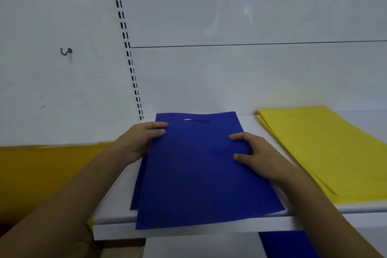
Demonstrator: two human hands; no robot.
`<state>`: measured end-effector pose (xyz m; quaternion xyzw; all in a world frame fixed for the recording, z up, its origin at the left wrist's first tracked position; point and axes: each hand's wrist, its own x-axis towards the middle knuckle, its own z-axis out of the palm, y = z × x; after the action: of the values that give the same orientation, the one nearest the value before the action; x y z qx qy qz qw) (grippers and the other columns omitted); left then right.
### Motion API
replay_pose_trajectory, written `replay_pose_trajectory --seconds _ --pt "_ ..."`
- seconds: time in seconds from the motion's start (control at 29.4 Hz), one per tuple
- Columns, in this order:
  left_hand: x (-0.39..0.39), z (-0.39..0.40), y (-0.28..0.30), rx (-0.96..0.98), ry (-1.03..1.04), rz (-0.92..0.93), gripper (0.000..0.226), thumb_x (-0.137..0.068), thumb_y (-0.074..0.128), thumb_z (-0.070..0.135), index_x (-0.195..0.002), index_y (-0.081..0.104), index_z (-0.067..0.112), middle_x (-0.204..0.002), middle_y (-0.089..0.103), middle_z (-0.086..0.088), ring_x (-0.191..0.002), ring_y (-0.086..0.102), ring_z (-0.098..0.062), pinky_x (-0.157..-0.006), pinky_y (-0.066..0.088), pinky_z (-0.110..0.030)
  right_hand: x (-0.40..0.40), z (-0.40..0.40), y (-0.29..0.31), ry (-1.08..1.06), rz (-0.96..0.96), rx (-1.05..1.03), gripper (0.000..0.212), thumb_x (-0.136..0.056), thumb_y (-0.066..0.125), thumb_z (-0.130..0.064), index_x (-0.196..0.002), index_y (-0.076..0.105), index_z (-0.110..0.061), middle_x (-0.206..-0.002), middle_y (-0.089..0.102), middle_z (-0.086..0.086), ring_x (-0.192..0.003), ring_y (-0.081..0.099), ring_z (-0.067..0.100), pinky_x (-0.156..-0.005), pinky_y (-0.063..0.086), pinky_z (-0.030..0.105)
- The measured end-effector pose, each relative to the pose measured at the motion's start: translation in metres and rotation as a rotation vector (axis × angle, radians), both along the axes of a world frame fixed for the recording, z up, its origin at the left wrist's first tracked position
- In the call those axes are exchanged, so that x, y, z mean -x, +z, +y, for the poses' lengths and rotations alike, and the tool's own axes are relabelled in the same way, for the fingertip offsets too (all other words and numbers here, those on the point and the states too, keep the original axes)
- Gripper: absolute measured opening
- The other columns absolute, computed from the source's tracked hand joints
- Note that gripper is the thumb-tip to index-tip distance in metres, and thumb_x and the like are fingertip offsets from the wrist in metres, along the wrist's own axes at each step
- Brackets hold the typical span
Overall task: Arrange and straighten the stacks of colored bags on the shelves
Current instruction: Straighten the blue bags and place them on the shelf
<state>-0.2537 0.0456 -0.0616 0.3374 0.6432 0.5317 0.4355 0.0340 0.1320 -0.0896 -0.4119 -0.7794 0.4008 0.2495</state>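
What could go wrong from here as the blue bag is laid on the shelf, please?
1. The top blue bag overhangs the front edge of the shelf; when the left hand and right hand let go, it might slide off.
2. It lies skewed over the blue bag beneath, so the pile may end up uneven.

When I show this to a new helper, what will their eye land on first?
Most likely the blue bag with its cut-out handle, lying in the middle of the white shelf. The left hand and the right hand rest on its side edges. Next comes the bright yellow stack, lying on the same shelf just to its right.
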Motion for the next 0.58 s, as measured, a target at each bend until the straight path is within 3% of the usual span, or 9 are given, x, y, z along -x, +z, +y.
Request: replay_pose_trajectory --seconds 0.14,0.37,0.58 --pt "-0.007 0.008 -0.007 0.037 -0.057 0.186 0.028 -0.090 0.062 0.010 -0.112 0.067 0.026 -0.114 0.063 -0.001 -0.096 0.065 -0.021 -0.077 0.056 -0.033 0.004 -0.009 0.003 -0.010 -0.069 -0.097 0.045 -0.086 0.066 -0.024 -0.127 0.049 -0.034 -0.128 0.049 -0.013 -0.110 0.052 0.005 -0.094 0.049 0.027" --pt "-0.005 0.008 0.000 -0.262 0.059 0.692 0.038 -0.091 0.058 0.007 -0.122 0.060 0.029 -0.119 0.055 0.005 -0.101 0.056 -0.013 -0.077 0.046 -0.017 -0.004 -0.028 0.001 -0.041 0.019 -0.038 0.043 -0.083 0.070 -0.029 -0.121 0.053 -0.038 -0.126 0.051 -0.015 -0.108 0.055 0.004 -0.093 0.051 0.032" --pt "-0.030 -0.007 0.020 -0.343 0.089 0.706 0.039 -0.091 0.058 0.010 -0.124 0.059 0.030 -0.124 0.051 0.009 -0.109 0.050 -0.011 -0.091 0.043 -0.025 -0.026 -0.045 0.006 -0.082 0.047 -0.196 0.044 -0.085 0.067 -0.026 -0.123 0.050 -0.039 -0.126 0.050 -0.020 -0.110 0.052 0.001 -0.095 0.047 0.024"
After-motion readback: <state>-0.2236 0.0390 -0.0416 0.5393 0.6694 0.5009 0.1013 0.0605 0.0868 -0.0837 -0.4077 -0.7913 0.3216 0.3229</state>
